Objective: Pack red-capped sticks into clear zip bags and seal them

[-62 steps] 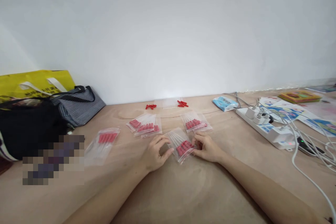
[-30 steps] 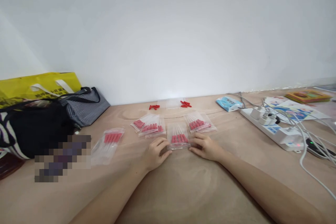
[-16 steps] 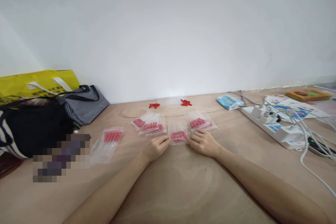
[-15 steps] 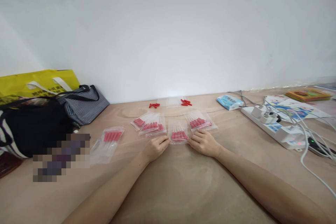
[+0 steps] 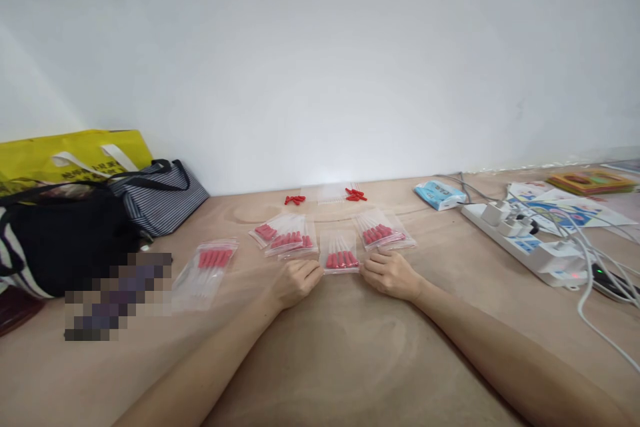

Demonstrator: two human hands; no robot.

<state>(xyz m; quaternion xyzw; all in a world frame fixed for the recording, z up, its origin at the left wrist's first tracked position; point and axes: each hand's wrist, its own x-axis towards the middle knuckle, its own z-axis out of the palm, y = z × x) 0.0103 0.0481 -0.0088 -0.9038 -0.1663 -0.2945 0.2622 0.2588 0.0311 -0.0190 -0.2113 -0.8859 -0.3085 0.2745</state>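
Note:
A clear zip bag with several red-ended clear sticks lies between my hands, its near edge toward me. My left hand is closed at the bag's left near corner, and my right hand is closed at the right near corner. Both pinch the bag's edge. Behind my left hand lie overlapping filled bags; others overlap behind my right hand. Farther left rests another filled bag. Loose red pieces and more red pieces lie near the wall, beside clear sticks.
At the left stand a yellow bag, a striped bag and a black bag. On the right are a blue tissue pack, a white power strip with cables, printed papers and coloured boards.
The near edge of the middle bag looks straighter and flatter than before. Both hands stay at its corners, nearly still, and the view has shifted slightly.

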